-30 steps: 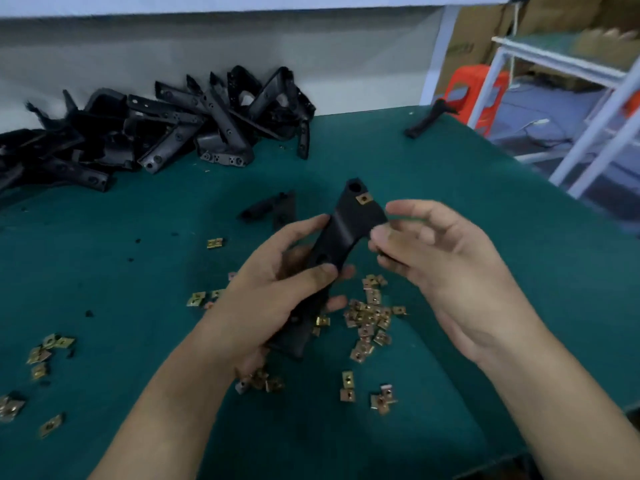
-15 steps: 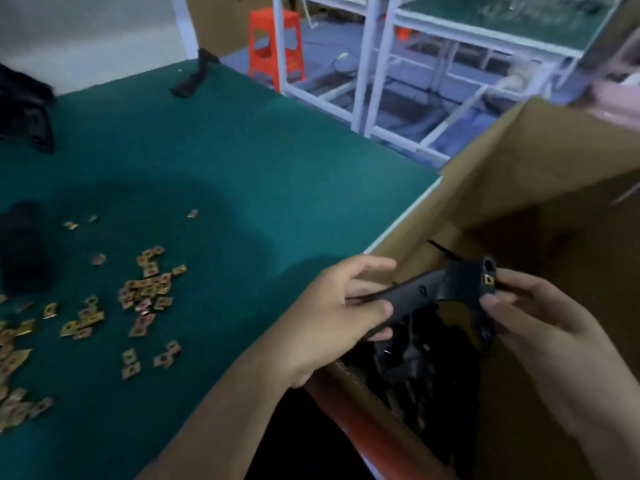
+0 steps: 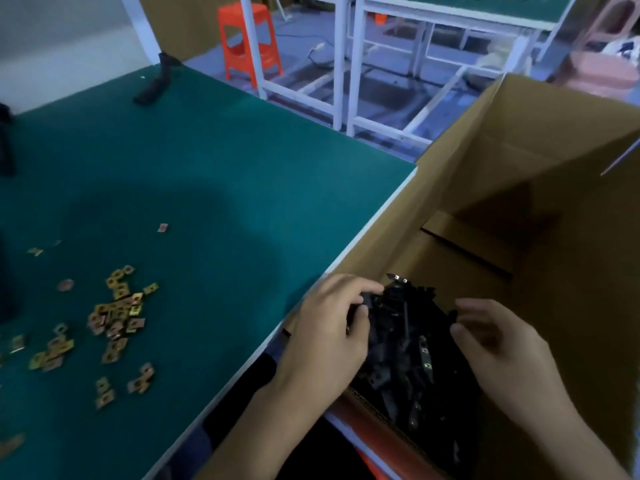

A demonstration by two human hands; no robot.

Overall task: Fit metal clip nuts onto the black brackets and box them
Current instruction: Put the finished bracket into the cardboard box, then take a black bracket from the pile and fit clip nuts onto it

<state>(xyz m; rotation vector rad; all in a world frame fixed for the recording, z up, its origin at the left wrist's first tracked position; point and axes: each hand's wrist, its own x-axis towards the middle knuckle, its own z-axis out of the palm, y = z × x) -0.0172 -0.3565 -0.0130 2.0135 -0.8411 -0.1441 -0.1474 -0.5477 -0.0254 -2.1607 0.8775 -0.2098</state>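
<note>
Beside the table's right edge stands an open cardboard box [image 3: 485, 161] with a pile of black brackets [image 3: 408, 368] in it. My left hand [image 3: 329, 330] reaches over the box's near wall, and its curled fingers hold the end of the top black bracket [image 3: 391, 303], which lies on the pile. A metal clip nut [image 3: 401, 279] shows on a bracket tip at the far end of the pile. To the right, my right hand [image 3: 495, 344] hovers just above the pile with relaxed fingers and holds nothing. Loose brass-coloured clip nuts [image 3: 117, 313] are scattered at the left of the green table [image 3: 225, 174].
One black bracket [image 3: 156, 84] lies alone at the table's far edge. Beyond the table are an orange stool [image 3: 247, 43] and white metal bench frames [image 3: 346, 71]. The box's tall flaps rise at the right. Dark shapes sit at the left border.
My view swung right from the table to the box. The bracket went down from above the box onto the pile, and my right hand came off it.
</note>
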